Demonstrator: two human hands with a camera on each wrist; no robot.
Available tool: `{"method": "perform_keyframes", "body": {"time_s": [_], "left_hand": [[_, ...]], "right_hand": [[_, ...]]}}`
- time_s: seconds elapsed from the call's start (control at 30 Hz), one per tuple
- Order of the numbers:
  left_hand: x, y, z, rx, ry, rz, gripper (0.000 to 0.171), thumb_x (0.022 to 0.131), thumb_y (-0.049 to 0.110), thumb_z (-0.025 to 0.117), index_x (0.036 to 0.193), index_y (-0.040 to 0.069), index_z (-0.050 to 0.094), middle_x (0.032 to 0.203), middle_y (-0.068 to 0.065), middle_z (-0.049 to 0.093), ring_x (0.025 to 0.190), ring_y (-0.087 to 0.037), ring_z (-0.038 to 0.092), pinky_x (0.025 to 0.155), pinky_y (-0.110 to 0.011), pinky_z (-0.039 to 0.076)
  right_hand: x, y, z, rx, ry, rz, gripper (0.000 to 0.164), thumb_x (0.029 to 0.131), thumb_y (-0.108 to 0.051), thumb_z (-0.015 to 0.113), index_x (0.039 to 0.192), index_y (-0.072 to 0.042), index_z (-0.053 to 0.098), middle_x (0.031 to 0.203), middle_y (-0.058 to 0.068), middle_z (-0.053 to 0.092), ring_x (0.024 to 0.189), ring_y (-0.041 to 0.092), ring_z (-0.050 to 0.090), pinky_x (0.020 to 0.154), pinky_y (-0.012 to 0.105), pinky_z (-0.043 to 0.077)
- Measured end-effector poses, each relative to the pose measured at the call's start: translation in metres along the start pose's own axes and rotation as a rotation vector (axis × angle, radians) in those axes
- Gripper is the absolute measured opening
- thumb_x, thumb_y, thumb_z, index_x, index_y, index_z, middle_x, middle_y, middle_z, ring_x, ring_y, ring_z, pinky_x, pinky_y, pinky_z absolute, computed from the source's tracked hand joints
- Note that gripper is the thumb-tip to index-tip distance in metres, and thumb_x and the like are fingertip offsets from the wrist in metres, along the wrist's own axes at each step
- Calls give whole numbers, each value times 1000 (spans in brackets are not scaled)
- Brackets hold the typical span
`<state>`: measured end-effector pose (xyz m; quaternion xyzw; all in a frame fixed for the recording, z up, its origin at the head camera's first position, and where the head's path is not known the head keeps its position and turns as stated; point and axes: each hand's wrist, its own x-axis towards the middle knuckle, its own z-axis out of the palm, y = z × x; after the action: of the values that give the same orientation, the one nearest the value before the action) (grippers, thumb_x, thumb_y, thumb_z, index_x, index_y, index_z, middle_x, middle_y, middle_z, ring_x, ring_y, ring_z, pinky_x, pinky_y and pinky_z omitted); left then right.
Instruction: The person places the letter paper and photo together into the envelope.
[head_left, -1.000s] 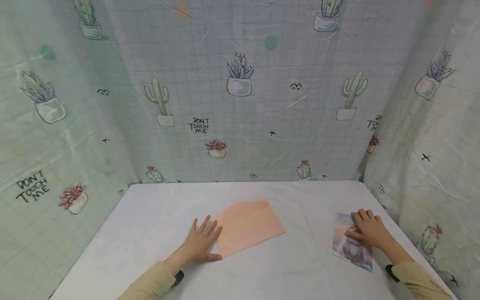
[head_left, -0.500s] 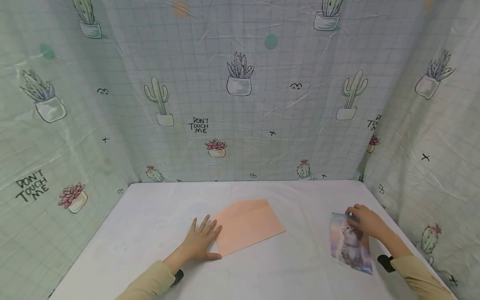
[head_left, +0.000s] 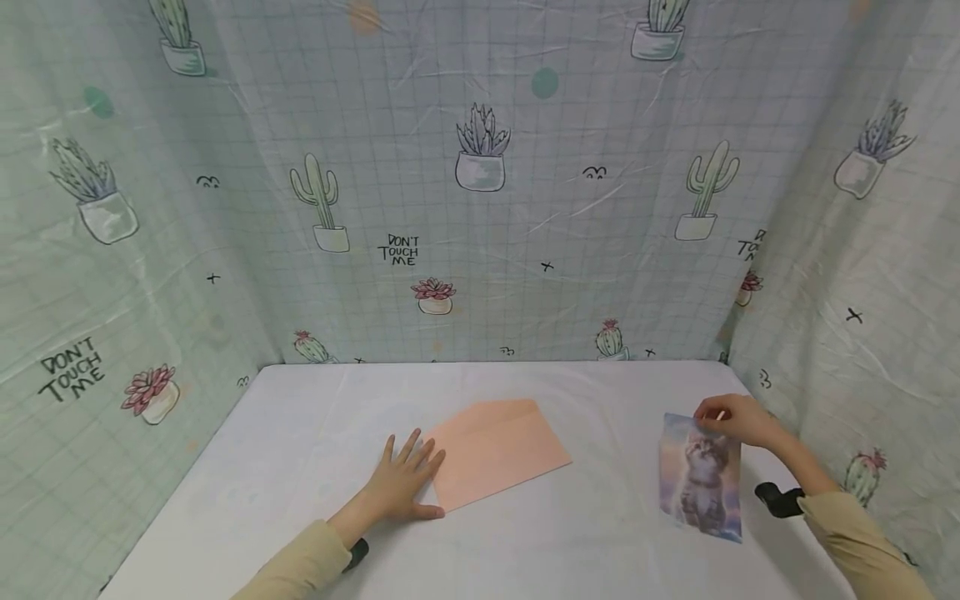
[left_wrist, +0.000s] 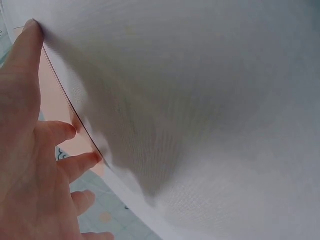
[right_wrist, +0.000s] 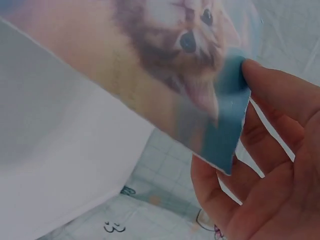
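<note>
Pinching the top edge of a kitten photo [head_left: 701, 482] between thumb and fingers, the right hand [head_left: 733, 419] tilts it up off the white table [head_left: 300, 450] at about 4 o'clock — the picture faces the head camera. At 7 o'clock the left hand [head_left: 401, 486] lies flat, fingers spread, fingertips touching a peach envelope's [head_left: 498, 450] near-left corner — well apart from the photo.
</note>
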<state>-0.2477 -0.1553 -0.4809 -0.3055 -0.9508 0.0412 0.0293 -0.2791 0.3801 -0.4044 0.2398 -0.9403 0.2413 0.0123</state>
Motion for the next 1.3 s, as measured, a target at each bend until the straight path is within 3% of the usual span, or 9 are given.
{"method": "perform_keyframes", "body": {"time_s": [0.43, 0.7, 0.83, 1.07, 1.3], "left_hand": [[-1, 2, -2, 4, 26, 23, 85, 71, 66, 53, 134, 10, 40, 137, -15, 41, 131, -42, 26, 97, -66, 22], [-1, 2, -2, 2, 19, 17, 87, 71, 67, 53, 135, 11, 38, 138, -15, 40, 131, -42, 25, 97, -66, 22], [-1, 2, -1, -18, 15, 19, 87, 71, 67, 53, 135, 10, 37, 138, -16, 40, 131, -42, 24, 97, -67, 21], [-2, 3, -2, -48, 2, 18, 87, 71, 66, 54, 135, 10, 37, 138, -17, 39, 132, -43, 24, 96, -67, 20], [-1, 2, 2, -40, 29, 31, 84, 73, 65, 52, 135, 11, 37, 138, -16, 40, 131, -43, 26, 95, -68, 22]], "right_hand": [[12, -15, -24, 204, -143, -55, 14, 89, -6, 51, 94, 3, 60, 86, 7, 62, 70, -3, 52, 58, 20, 43], [24, -25, -32, 296, -217, 173, 31, 91, -24, 49, 111, 0, 53, 100, 9, 60, 78, 1, 52, 67, 30, 46], [29, -29, -27, 383, -227, 233, 37, 91, -24, 49, 116, 3, 47, 106, 14, 58, 83, 3, 55, 73, 37, 49], [39, -27, -10, 534, -220, 220, 39, 91, -20, 50, 119, 7, 41, 104, 11, 59, 84, 6, 59, 76, 39, 50], [51, -27, 11, 580, -169, 249, 47, 88, -22, 55, 123, 5, 39, 102, 9, 60, 86, 9, 59, 79, 42, 50]]}}
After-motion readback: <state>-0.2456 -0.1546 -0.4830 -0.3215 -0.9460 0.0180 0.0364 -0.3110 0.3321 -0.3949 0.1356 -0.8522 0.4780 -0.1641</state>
